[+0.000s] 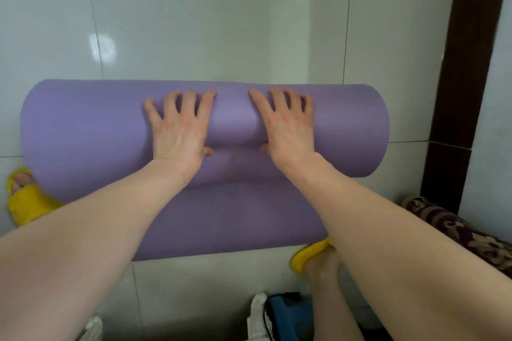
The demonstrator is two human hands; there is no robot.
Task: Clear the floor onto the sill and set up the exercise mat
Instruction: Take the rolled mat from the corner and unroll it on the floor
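A purple exercise mat [83,130] lies on the white tiled floor, mostly rolled into a thick roll across the view. A short flat stretch of it reaches back toward me. My left hand [180,127] presses on the roll left of its middle, fingers spread over the top and thumb tucked under the near side. My right hand [285,124] grips the roll the same way just right of the middle. The foam dents between both hands.
My feet in yellow slippers [25,199] stand at the mat's left and right near corners. A dark door frame [465,63] runs down the right. A patterned rug [460,230] lies at right. A blue object [288,310] and white shoes [257,315] sit at the bottom.
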